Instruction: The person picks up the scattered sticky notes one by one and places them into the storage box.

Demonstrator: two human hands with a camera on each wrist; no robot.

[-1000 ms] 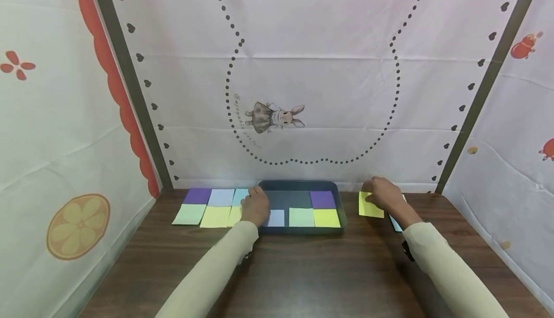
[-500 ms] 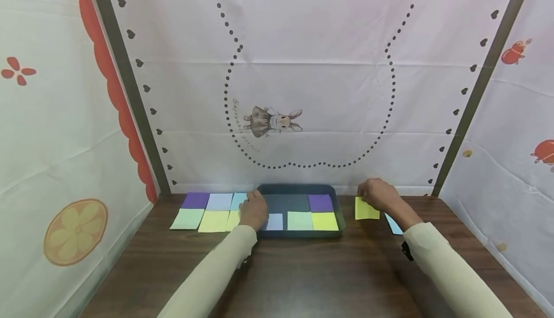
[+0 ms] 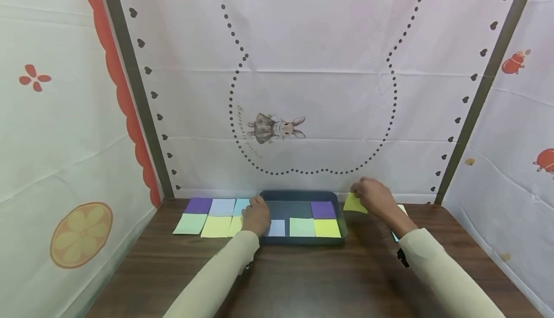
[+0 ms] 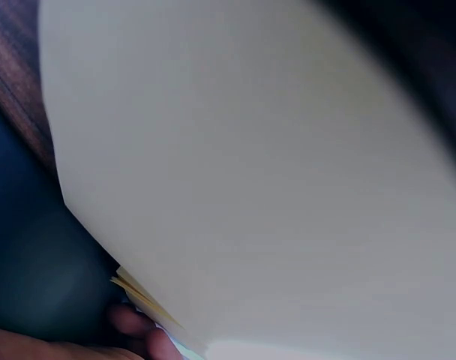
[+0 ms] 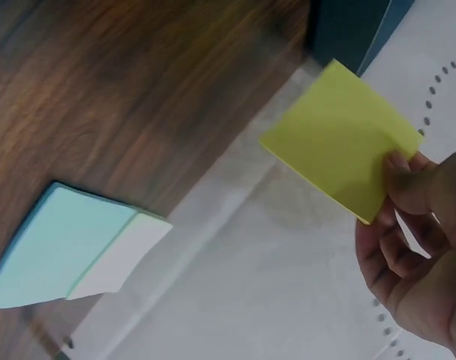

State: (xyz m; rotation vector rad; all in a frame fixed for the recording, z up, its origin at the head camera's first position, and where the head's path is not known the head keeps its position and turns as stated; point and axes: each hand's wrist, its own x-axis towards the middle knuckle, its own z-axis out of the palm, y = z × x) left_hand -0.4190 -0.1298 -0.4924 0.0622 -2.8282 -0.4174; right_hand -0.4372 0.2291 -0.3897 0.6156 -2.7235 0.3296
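My right hand (image 3: 375, 198) pinches a yellow sticky note pad (image 5: 337, 142) between thumb and fingers, raised above the table right of the dark tray (image 3: 303, 241). Over the tray's left end rests my left hand (image 3: 256, 217), bent at the fingers; what lies under them is hidden. In the tray are a purple pad (image 3: 322, 209), a yellow pad (image 3: 327, 228), a mint green pad (image 3: 302, 227) and a pale blue pad (image 3: 277, 228). A blurred pale surface fills most of the left wrist view, with fingertips (image 4: 132, 321) beside thin yellow paper edges (image 4: 142, 296).
Left of the tray lie two rows of pads, among them purple (image 3: 198, 205), lavender (image 3: 222, 207), mint (image 3: 190, 223) and pale yellow (image 3: 216, 227). A light blue pad (image 5: 63, 240) and a whitish pad (image 5: 119, 255) lie at the right. A printed cloth (image 3: 329, 116) hangs behind.
My right hand has lifted the yellow pad off the table and shifted it left toward the tray. My left hand keeps its place at the tray's left end.
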